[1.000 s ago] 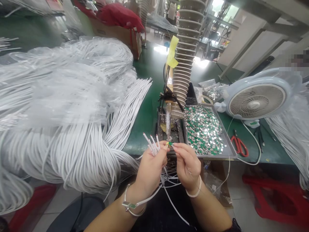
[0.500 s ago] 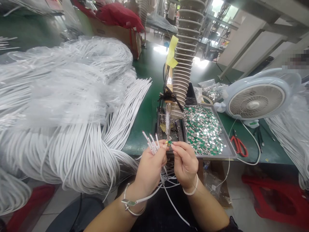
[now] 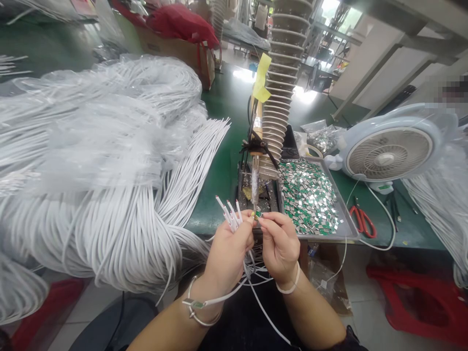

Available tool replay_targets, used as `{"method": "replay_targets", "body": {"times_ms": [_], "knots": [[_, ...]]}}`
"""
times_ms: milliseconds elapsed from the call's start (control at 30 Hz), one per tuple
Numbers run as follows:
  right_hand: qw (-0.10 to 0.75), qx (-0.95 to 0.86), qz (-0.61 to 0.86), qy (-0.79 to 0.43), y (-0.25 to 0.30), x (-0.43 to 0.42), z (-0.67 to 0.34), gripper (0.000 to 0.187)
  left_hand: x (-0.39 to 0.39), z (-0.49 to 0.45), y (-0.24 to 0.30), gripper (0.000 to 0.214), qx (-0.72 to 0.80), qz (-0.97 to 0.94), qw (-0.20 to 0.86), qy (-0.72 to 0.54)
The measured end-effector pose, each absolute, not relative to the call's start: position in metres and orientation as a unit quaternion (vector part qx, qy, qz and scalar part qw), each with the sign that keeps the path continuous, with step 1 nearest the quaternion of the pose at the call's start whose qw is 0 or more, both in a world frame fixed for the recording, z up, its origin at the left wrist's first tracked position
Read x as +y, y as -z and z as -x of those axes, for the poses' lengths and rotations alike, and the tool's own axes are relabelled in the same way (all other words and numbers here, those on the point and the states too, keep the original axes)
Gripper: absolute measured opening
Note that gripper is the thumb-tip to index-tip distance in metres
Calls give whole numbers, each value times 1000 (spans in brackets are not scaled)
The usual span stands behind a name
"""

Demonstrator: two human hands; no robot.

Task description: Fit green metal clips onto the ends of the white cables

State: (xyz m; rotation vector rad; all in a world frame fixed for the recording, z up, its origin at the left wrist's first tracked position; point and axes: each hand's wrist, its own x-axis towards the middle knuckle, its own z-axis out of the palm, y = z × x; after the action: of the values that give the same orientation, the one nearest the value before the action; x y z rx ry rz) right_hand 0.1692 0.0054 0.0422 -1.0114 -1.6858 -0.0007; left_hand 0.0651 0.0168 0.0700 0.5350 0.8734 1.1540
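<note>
My left hand (image 3: 231, 253) is closed around several white cables (image 3: 230, 214), their stripped ends sticking up above the fist. Between thumb and forefinger it also pinches something small and yellowish. My right hand (image 3: 281, 248) pinches a small green circuit board (image 3: 259, 214) just under the soldering iron (image 3: 255, 183). The fingertips of both hands nearly meet there. The iron points down, tied upright beside a ribbed duct. Whether its tip touches the board I cannot tell.
A grey tray (image 3: 349, 214) of small green-and-silver boards stands right of the iron. Red-handled cutters (image 3: 362, 222) and a fan (image 3: 389, 148) are further right. A large heap of white cables (image 3: 120, 224) covers the left side. The ribbed duct (image 3: 280, 97) hangs over the bench.
My right hand's fingers have shifted very slightly at the board. Both hands otherwise keep their place under the iron.
</note>
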Motion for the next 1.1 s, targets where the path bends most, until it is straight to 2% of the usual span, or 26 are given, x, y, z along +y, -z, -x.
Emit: {"method": "replay_targets", "body": {"times_ms": [433, 833, 1100], "knots": [[550, -711, 437, 9, -44, 5, -168, 33, 17, -65, -74, 14, 386, -231, 723, -524], [553, -702, 447, -32, -42, 1, -173, 35, 13, -60, -58, 11, 400, -279, 726, -484], [490, -687, 513, -156, -51, 0, -175, 16, 10, -53, -49, 15, 442, -383, 666, -462]]}}
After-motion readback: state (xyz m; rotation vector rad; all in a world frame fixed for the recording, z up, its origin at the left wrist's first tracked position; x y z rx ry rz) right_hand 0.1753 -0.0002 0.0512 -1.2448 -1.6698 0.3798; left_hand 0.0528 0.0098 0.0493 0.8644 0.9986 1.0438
